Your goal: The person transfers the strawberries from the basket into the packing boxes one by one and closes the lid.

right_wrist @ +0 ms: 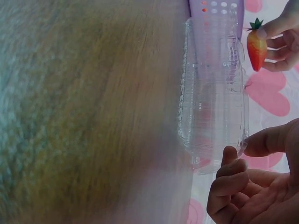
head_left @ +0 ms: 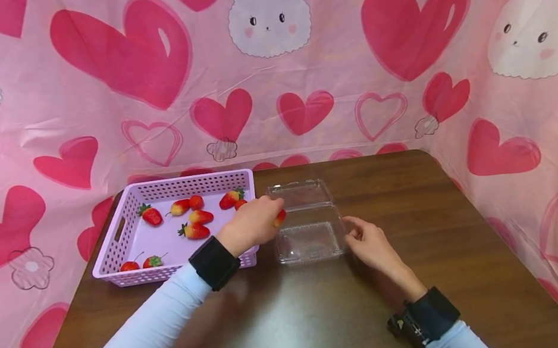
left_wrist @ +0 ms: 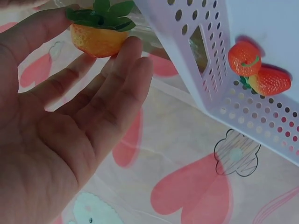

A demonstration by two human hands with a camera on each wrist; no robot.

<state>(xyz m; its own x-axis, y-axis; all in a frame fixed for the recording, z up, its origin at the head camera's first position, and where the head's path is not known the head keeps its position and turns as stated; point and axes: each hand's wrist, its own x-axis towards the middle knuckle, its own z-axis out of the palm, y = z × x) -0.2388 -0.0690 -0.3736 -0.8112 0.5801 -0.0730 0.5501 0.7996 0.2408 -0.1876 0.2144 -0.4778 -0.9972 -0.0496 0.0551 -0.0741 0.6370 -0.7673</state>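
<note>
My left hand (head_left: 256, 222) pinches a red and yellow strawberry (right_wrist: 256, 49) with green leaves between thumb and fingertips. It is over the left side of a clear plastic clamshell container (head_left: 308, 243), whose lid (head_left: 304, 195) lies folded back toward the wall. In the left wrist view the strawberry (left_wrist: 99, 41) shows its leafy end. At the container's right edge, my right hand (head_left: 376, 246) grips the rim with thumb and forefinger; its other fingers are curled in the right wrist view.
Left of the container stands a lilac perforated basket (head_left: 190, 179). Several strawberries (head_left: 194, 230) lie spread inside it, some with thin stems. Both rest on a brown wooden table (head_left: 302, 327). A pink cloth with hearts and rabbits (head_left: 297, 75) hangs behind and at both sides.
</note>
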